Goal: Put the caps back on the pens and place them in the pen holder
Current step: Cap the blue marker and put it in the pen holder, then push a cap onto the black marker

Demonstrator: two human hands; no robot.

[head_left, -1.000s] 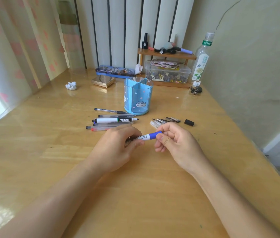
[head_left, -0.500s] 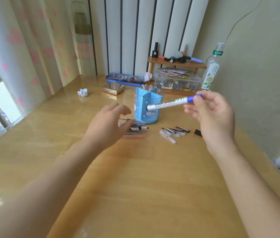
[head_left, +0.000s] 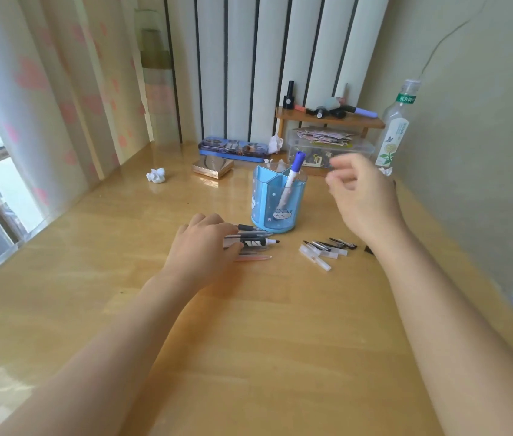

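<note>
A blue see-through pen holder (head_left: 267,212) with a cat picture stands mid-desk. A capped blue pen (head_left: 291,177) leans inside its right compartment. My right hand (head_left: 362,196) hovers just right of the holder, fingers loosely apart and holding nothing. My left hand (head_left: 205,243) lies on a row of uncapped pens (head_left: 256,242) in front of the holder, its fingers over a white marker with a black tip; the grip itself is hidden. Several loose caps (head_left: 324,250), clear and black, lie to the right of the pens.
A wooden shelf (head_left: 327,118) with small bottles, a clear box of stickers (head_left: 327,146), a plastic bottle (head_left: 396,127), a blue pencil tin (head_left: 233,149), a small gold box (head_left: 212,166) and a crumpled tissue (head_left: 156,176) stand along the desk's back. Curtains hang at left.
My right hand carried the capped blue pen up to the holder and let it go inside. My left hand dropped onto the pens lying on the desk.
</note>
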